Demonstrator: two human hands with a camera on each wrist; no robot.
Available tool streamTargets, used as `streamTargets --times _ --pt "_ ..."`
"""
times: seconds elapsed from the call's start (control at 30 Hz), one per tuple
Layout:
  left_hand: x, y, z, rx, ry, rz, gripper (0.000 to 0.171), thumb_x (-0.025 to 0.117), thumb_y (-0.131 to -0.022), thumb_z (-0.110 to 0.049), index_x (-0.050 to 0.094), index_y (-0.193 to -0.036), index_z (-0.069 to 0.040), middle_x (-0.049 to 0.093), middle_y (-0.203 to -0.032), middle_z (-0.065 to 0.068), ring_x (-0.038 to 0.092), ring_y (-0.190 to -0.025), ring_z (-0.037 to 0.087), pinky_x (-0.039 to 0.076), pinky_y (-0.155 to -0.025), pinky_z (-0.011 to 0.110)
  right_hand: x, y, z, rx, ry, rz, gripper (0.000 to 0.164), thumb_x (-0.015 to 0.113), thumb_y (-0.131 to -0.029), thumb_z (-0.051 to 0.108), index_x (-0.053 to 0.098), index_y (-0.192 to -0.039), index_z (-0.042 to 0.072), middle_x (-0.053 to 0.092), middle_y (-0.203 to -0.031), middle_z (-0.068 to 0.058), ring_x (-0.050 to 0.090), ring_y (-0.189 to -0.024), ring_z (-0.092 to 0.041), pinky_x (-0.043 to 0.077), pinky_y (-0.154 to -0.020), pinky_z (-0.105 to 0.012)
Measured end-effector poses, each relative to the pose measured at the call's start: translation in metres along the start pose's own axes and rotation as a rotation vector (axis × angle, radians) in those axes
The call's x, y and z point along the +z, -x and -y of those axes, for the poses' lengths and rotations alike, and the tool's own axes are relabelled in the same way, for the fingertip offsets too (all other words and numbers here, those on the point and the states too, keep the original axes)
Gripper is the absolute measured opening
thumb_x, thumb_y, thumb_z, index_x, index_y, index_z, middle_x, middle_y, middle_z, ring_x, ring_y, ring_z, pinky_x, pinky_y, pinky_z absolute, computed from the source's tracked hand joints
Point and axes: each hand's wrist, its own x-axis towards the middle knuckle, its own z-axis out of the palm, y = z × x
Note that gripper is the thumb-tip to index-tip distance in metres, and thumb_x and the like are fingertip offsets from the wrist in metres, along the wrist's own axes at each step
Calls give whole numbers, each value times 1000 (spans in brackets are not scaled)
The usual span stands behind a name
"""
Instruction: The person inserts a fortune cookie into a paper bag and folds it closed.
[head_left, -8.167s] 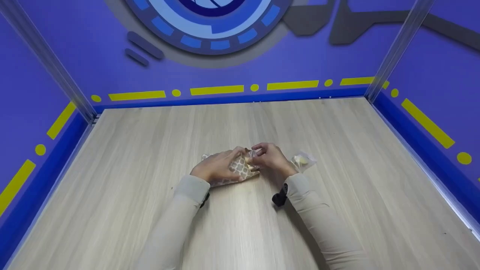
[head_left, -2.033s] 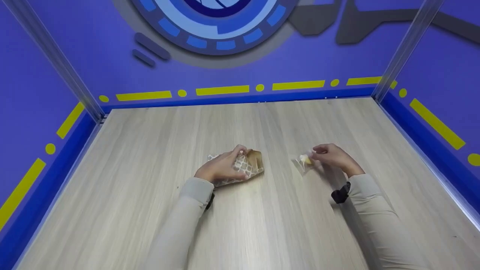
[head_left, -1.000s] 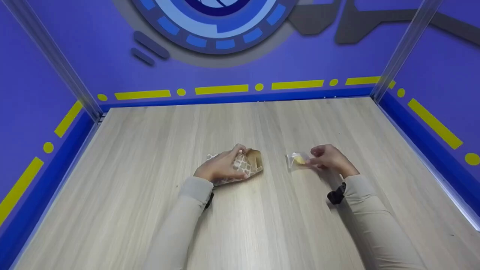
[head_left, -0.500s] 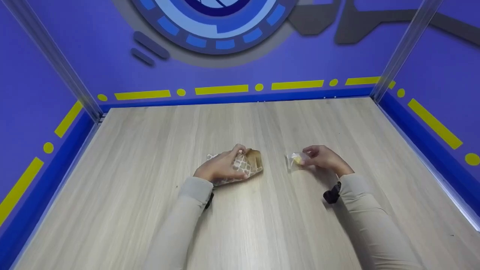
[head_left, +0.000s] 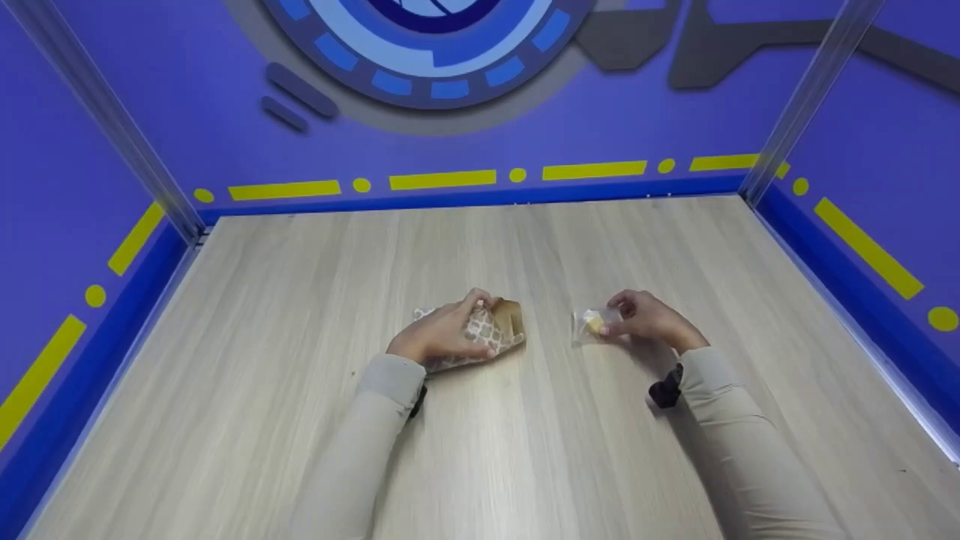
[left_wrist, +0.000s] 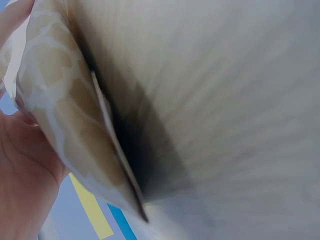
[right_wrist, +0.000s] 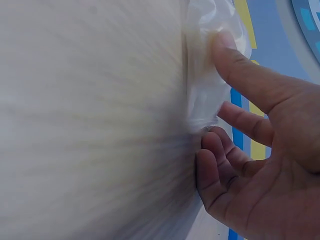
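My left hand (head_left: 448, 331) grips a patterned paper bag (head_left: 484, 330), brown and white, lying on its side on the table. Its mouth faces right and gapes, showing the plain brown inside. In the left wrist view the bag (left_wrist: 65, 100) slants beside the palm, and its contents are hidden. To the right, my right hand (head_left: 651, 321) pinches the right end of a small clear plastic packet (head_left: 579, 328) with a yellow piece inside, too blurred to identify. In the right wrist view the thumb presses on the packet (right_wrist: 204, 95), while the other fingers curl near its lower edge.
The wood-grain table (head_left: 480, 251) lies under both hands, with a strip of bare surface between bag and packet. Blue walls (head_left: 420, 142) with yellow markings enclose its back and sides. A black wrist device (head_left: 665, 388) hangs under the right cuff.
Earlier the right hand worked a clear packet at the bag's mouth; that packet is now out of sight. The right hand has since gone to the other packet, which has turned and shifted slightly left.
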Motion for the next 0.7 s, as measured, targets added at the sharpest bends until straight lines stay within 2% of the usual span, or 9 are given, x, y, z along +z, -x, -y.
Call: streamTargets --times 0.17,0.37,0.7 --pt "1 0 1 12 -2 -8 74 77 -74 -43 33 -132 -27 60 -108 7 57 -87 20 50 -77 35 0 2 -1 44 -30 -2 62 78 -79 30 44 -120 -2 48 -108 -15 45 -94 -25 39 -77 -32" --pt "1 -1 2 13 -3 -8 76 77 -74 -44 32 -133 -27 59 -108 7 57 -87 20 50 -77 35 1 3 -2 66 -83 -6 66 77 -79 29 41 -124 -3 49 -113 -18 47 -97 -25 40 -79 -31" --pt "1 -2 2 -4 -5 -11 79 79 -70 -48 32 -131 -30 59 -105 5 58 -85 20 50 -74 34 -5 3 -2 97 -216 -13 66 69 -80 16 37 -134 -3 43 -125 -21 47 -102 -25 42 -81 -27"
